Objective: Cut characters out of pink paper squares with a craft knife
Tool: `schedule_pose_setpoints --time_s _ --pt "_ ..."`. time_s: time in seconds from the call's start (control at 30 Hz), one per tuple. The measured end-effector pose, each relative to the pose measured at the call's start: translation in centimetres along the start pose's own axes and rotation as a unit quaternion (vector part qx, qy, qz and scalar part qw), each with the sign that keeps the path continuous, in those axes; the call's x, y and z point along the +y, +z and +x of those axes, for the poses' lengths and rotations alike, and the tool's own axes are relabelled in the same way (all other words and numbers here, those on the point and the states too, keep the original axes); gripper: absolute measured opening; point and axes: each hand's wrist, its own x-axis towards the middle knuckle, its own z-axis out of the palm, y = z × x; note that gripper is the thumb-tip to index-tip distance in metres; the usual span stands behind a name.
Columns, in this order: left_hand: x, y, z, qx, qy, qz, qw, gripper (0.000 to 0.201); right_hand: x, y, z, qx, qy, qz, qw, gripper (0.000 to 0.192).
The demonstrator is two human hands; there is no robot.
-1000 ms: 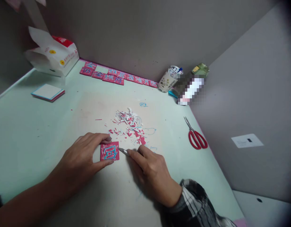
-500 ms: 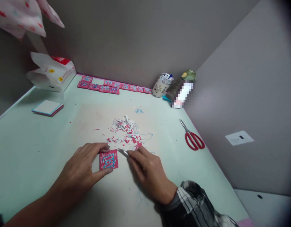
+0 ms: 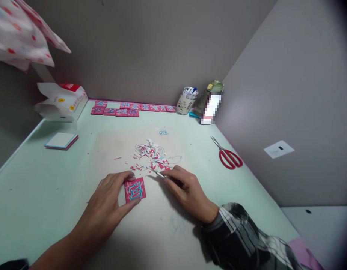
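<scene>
Between the thumb and fingers of my left hand [image 3: 110, 198] is a square red card [image 3: 135, 189] with a blue-outlined character, lying flat on the work surface. My right hand [image 3: 187, 189] grips a slim silver craft knife [image 3: 160, 174] like a pen. Its tip points left, toward the pile of red and white paper scraps [image 3: 151, 150], and stands apart from the card. The beige cutting sheet [image 3: 106, 144] lies beneath the scraps. Some loose red bits lie just above the card.
Red-handled scissors [image 3: 228, 155] lie at the right. A stack of square cards [image 3: 61, 140] sits at the left, a white paper box [image 3: 63, 103] behind it. Rows of red character cards [image 3: 127, 112] line the back wall, beside a cup of pens [image 3: 187, 100] and a blurred-out upright object [image 3: 210, 108].
My right hand has drawn the knife away from the card, up and to the right. The view has shifted slightly; my left hand keeps its hold on the card.
</scene>
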Motion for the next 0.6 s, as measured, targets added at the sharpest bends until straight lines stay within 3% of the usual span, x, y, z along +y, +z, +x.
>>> schedule_pose_setpoints --time_s 0.2,0.3,0.43,0.6 --pt "0.5 -0.1 0.4 -0.016 -0.019 -0.012 1.000 0.045 1.0 0.6 0.7 0.044 -0.018 -0.031 0.998 0.027" --pt "0.7 -0.3 0.5 -0.028 -0.033 -0.024 0.999 0.048 1.2 0.4 0.8 0.019 -0.016 -0.015 1.000 0.025" --pt "0.7 -0.7 0.5 -0.045 -0.036 -0.040 0.998 0.047 1.3 -0.3 -0.1 -0.040 -0.078 -0.027 0.996 0.025" --pt "0.6 -0.9 0.5 -0.047 -0.020 -0.052 0.997 0.044 1.4 -0.6 -1.5 -0.063 -0.109 -0.040 0.991 0.025"
